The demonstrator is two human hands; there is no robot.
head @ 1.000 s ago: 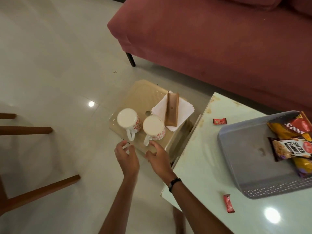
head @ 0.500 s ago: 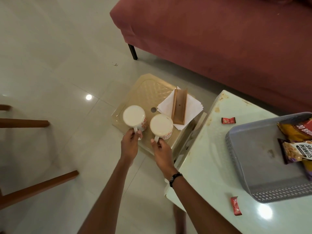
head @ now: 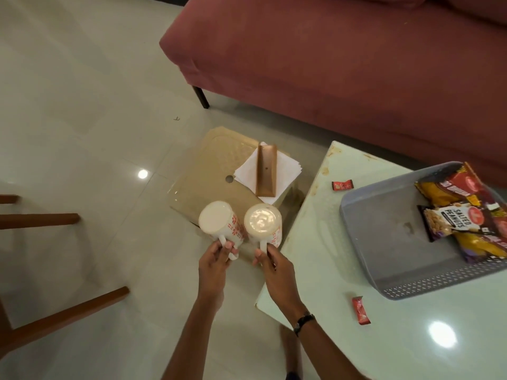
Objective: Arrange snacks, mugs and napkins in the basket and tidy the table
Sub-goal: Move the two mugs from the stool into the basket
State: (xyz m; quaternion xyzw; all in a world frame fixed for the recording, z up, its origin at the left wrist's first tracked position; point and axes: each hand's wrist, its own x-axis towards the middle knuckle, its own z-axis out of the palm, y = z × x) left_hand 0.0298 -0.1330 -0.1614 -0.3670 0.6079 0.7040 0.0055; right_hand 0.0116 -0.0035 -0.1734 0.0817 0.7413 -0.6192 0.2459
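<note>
Two white mugs with red flower prints hang just above the near edge of a beige plastic stool [head: 219, 157]. My left hand [head: 215, 263] grips the handle of the left mug [head: 216, 222]. The right mug [head: 263, 223] is held by its handle in my right hand [head: 275, 266]. White napkins [head: 247, 171] under a brown holder [head: 265, 169] lie on the stool's far right corner. A grey basket [head: 384, 242] on the pale table [head: 315, 270] holds several snack packets [head: 461, 218] at its right side.
Two small red candy wrappers lie on the table, one [head: 342, 185] left of the basket and one [head: 361, 310] in front of it. A red sofa [head: 343, 64] stands behind. Wooden chair legs [head: 63, 316] are at the left.
Both hands reached the mug handles, closed on them and lifted the mugs off the stool toward me. The view shifted left and closer.
</note>
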